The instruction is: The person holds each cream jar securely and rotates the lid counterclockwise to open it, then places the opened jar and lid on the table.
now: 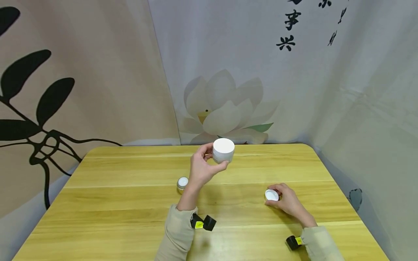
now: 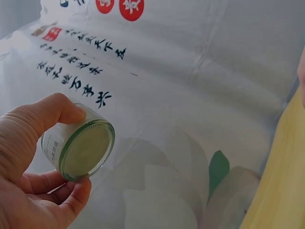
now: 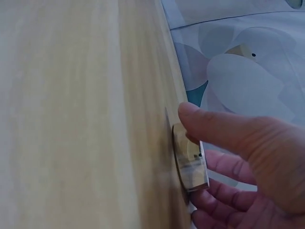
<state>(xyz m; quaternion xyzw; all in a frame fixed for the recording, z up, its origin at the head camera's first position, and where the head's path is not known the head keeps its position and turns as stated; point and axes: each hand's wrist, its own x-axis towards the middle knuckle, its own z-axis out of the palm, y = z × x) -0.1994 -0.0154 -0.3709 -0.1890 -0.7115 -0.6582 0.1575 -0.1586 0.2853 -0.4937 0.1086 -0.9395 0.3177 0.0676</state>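
My left hand [image 1: 203,167] holds a cream jar [image 1: 223,150] with a white lid up above the far part of the table, thumb on one side and fingers on the other. In the left wrist view its glass base [image 2: 88,150] faces the camera, with printing on its side. Over on the right, my right hand [image 1: 289,201] grips a smaller round jar [image 1: 271,195] with a white top, low at the tabletop. The right wrist view shows this jar's shiny glass side [image 3: 190,162] between thumb and fingers. Another small white-lidded jar [image 1: 183,183] stands beside my left forearm.
The wooden table [image 1: 114,210] has rounded far corners. Behind it hangs a printed cloth [image 1: 130,72] with leaves, a lotus and black characters, close along the far edge. A black camera [image 1: 209,223] sits on my left wrist, another camera [image 1: 293,243] on my right.
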